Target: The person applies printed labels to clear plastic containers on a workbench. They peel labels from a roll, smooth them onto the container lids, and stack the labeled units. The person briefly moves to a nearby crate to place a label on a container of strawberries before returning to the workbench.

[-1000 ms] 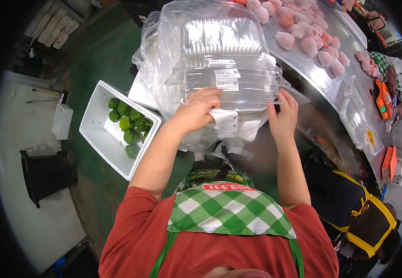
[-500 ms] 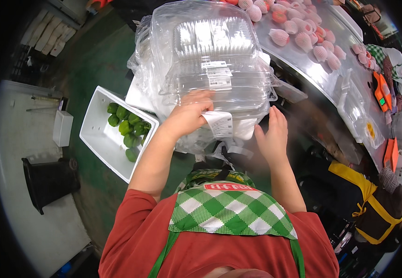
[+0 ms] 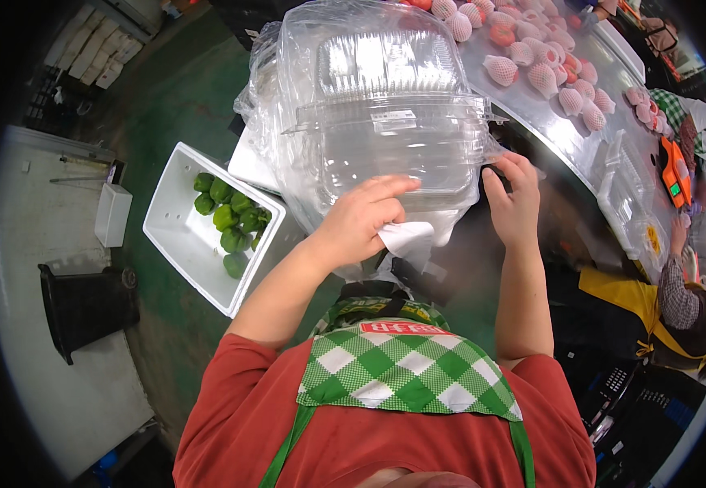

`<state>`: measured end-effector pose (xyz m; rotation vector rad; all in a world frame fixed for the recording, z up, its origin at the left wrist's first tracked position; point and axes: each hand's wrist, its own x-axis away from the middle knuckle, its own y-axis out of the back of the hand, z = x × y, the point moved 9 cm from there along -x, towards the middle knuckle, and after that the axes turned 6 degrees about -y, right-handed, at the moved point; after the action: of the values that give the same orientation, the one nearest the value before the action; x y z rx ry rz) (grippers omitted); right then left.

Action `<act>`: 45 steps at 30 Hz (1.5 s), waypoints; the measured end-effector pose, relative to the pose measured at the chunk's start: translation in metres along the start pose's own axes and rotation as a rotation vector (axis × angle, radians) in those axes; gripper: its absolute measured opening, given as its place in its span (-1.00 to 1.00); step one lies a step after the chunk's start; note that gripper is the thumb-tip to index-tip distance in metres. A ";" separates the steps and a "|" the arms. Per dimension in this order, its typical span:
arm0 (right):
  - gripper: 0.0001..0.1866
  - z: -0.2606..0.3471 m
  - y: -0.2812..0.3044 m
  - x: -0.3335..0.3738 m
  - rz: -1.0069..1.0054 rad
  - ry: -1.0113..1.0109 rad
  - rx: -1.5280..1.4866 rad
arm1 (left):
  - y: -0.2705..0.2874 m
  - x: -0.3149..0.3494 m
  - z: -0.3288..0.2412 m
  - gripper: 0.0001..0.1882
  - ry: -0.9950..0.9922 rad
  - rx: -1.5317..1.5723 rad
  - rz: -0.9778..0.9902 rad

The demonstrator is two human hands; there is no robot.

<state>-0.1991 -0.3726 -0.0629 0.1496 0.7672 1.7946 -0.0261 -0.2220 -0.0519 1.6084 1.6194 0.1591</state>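
A stack of clear plastic clamshell containers point(image 3: 450, 154) lies in front of me, partly inside a crinkled clear plastic bag point(image 3: 265, 98). A small white label point(image 3: 392, 122) is stuck on the clear plastic. My left hand point(image 3: 367, 215) holds a white label sheet point(image 3: 410, 237), curled at its end, with fingers stretched over the near side of the stack. At the right edge of the stack, my right hand point(image 3: 517, 191) has thumb and fingers closed on the rim of a clear container. How many layers it grips cannot be made out.
To the left, a white foam box point(image 3: 182, 236) holds several green bell peppers point(image 3: 224, 217). Fruit in pink foam nets point(image 3: 544, 77) covers part of the metal table point(image 3: 499, 93). An orange scale point(image 3: 675, 175) and co-workers are at right. A black bin point(image 3: 89, 309) stands far left.
My right hand has moved up and right, from open beside the stack to its right rim. My left hand has shifted right and nearer me with the sheet. Fewer labels show on the containers.
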 end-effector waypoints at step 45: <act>-0.68 -0.028 -0.149 -0.044 0.454 -0.332 -0.177 | 0.015 0.013 0.045 -0.80 0.123 -0.490 0.054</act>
<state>-0.0755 -0.3993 -0.1576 0.5234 0.3488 2.1799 0.0156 -0.2284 -0.0776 1.2794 1.4810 0.6430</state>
